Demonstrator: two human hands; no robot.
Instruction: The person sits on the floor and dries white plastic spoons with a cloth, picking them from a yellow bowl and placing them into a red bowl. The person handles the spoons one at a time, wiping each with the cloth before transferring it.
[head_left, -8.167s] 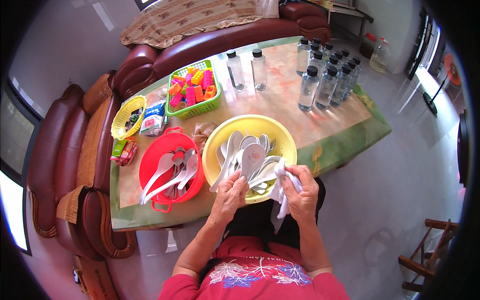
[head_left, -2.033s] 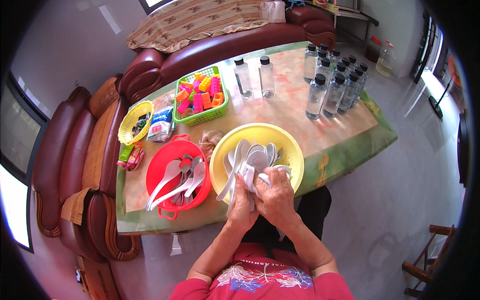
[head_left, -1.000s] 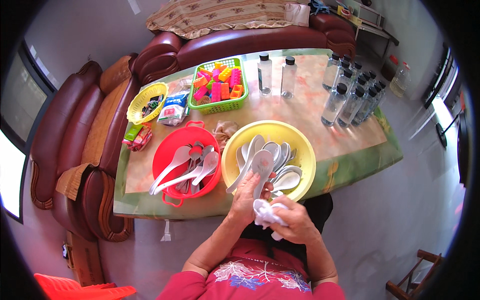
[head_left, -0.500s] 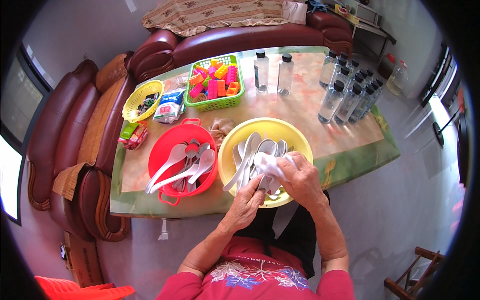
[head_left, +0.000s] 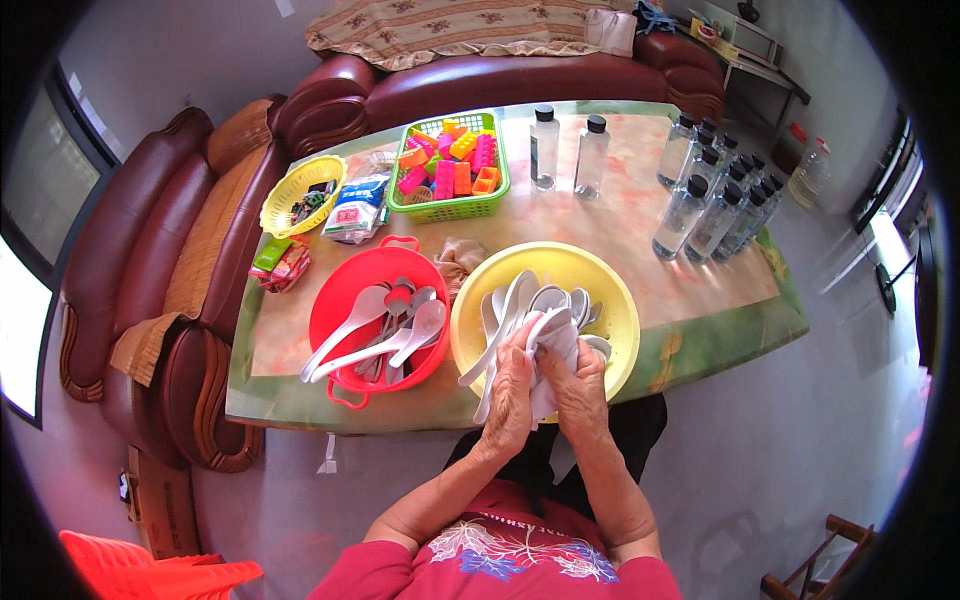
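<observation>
Above the near edge of the yellow basin [head_left: 622, 345], both my hands are closed together around a white spoon [head_left: 549, 323] and a white cloth [head_left: 543, 398]. My left hand [head_left: 508, 398] grips the spoon, though its handle is mostly hidden by fingers and cloth. With thumb pressed in, my right hand [head_left: 578, 392] holds the cloth against the spoon's bowl. Several white and metal spoons [head_left: 517, 300] lie in the basin beneath. To the left, a red basin [head_left: 330, 285] holds large white ladle-like spoons [head_left: 352, 322] and metal cutlery.
A green basket [head_left: 458, 208] of toy bricks, a yellow basket [head_left: 274, 208] and a packet [head_left: 357, 208] stand at the back left. A brown cloth [head_left: 459, 262] lies between the basins. Clear bottles [head_left: 680, 215] with black caps group at the right; two bottles [head_left: 592, 158] stand behind the yellow basin.
My right hand has come down and left, closer to my left hand. The cloth now wraps the spoon, whose bowl points up and away. The whole view has shifted slightly.
</observation>
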